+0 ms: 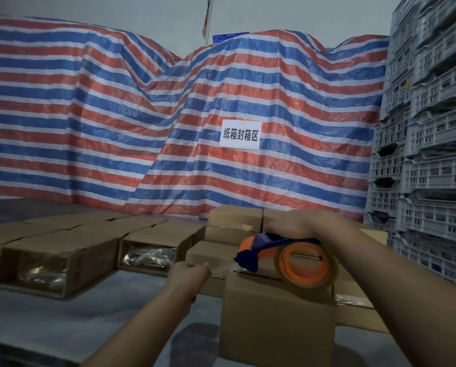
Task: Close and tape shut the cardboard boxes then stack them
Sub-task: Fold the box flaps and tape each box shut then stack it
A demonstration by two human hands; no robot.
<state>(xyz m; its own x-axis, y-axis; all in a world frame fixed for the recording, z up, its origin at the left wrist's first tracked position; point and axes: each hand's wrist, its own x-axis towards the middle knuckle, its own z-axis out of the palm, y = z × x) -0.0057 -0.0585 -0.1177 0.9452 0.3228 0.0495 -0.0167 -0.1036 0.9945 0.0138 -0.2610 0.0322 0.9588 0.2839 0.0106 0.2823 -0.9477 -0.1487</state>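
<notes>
A closed cardboard box [277, 319] stands in front of me on the grey table. My right hand [298, 225] grips the handle of a blue and orange tape dispenser [282, 256], which sits over the box's top seam with its roll of clear tape. My left hand [188, 274] pinches the free end of the clear tape [221, 271], stretched off the box's left edge. Behind stand a few closed boxes [234, 221] stacked together. To the left lie several open boxes [49, 263] on their sides, with plastic-wrapped goods showing inside.
A red, blue and white striped tarpaulin [168, 115] with a white paper sign [240, 135] hangs across the back. Grey plastic crates [427, 154] are stacked high on the right. The grey table surface [62, 319] stretches to the lower left.
</notes>
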